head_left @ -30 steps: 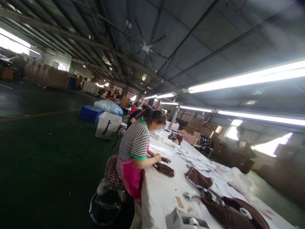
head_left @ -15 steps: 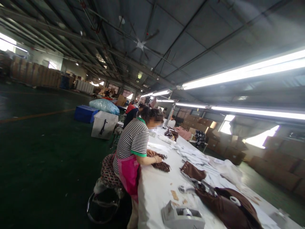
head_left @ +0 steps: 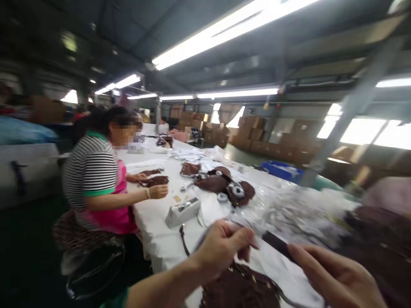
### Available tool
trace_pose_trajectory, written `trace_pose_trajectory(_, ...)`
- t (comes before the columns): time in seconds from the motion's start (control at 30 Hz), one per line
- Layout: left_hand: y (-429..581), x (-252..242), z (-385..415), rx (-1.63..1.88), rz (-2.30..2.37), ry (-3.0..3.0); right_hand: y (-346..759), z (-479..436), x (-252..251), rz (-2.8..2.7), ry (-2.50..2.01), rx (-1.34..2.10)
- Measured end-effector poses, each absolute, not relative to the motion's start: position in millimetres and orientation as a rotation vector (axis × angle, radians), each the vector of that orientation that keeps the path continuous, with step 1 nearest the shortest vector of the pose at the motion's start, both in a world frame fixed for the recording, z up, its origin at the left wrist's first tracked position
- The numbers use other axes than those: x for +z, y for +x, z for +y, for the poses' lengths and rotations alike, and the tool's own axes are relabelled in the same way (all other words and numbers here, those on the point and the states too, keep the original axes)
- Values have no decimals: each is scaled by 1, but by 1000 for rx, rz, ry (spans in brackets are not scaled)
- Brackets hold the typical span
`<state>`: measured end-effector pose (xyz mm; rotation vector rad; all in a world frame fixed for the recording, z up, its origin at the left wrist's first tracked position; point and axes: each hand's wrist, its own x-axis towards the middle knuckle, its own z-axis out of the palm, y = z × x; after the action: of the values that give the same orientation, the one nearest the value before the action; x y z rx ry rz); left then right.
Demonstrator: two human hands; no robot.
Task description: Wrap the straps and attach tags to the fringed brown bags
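My left hand is closed in a pinch above the white table. A blurred, see-through strip shows by its fingers, but what they grip is unclear. At the lower right my right hand pinches a flat dark brown strap, which points toward my left hand. Below both hands lies a brown bag with small metal eyelets along its top. A thin brown cord curves on the table left of my left hand.
A grey tape dispenser stands ahead. Behind it lie brown pieces with tape rolls. Clear plastic is heaped at the right. A co-worker in a striped shirt sits at the left, handling brown fringe.
The view has swung right and down. Both my hands, the strap and the brown bag are now in view. The co-worker's near hand has moved off the fringe.
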<state>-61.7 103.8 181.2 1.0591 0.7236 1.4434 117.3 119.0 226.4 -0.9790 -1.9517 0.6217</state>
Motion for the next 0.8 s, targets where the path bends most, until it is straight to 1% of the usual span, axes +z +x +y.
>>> trace_pose_trajectory(0.1, -58, 184, 103, 1396, 764, 1254, 104, 112, 225, -1971, -1042, 656)
trace_pose_trajectory(0.23, -53, 167, 97, 1307, 926, 1329, 81, 121, 209, -1881, -1090, 627)
trace_pose_trajectory(0.37, -72, 170, 94, 1124, 993, 1560, 93, 125, 203, -1950, -1059, 867)
trace_pose_trajectory(0.4, -81, 174, 93, 1139, 1000, 1613, 100, 125, 205, -1941, -1034, 917)
trace_pose_trajectory(0.43, -90, 178, 93, 1239, 1017, 1640, 106, 125, 208, -1926, -1011, 952)
trace_pose_trajectory(0.5, -103, 181, 92, 1556, 1002, 1613, 116, 123, 216, -1916, -963, 1002)
trace_pose_trajectory(0.53, -107, 178, 92, 1618, 947, 1596, 119, 121, 219, -1928, -931, 1028)
trace_pose_trajectory(0.57, -108, 171, 90, 1550, 885, 1598, 121, 119, 222, -1945, -897, 1052)
trace_pose_trajectory(0.6, -109, 162, 88, 1359, 835, 1617, 122, 118, 223, -1959, -865, 1072)
trace_pose_trajectory(0.7, -121, 121, 74, 552, 861, 1658, 132, 116, 225, -1931, -837, 1077)
trace_pose_trajectory(0.73, -132, 108, 68, 414, 934, 1685, 139, 117, 225, -1896, -859, 1058)
trace_pose_trajectory(0.77, -147, 98, 62, 405, 1046, 1710, 148, 118, 224, -1853, -892, 1033)
trace_pose_trajectory(0.8, -166, 92, 56, 469, 1183, 1736, 158, 120, 224, -1806, -929, 1004)
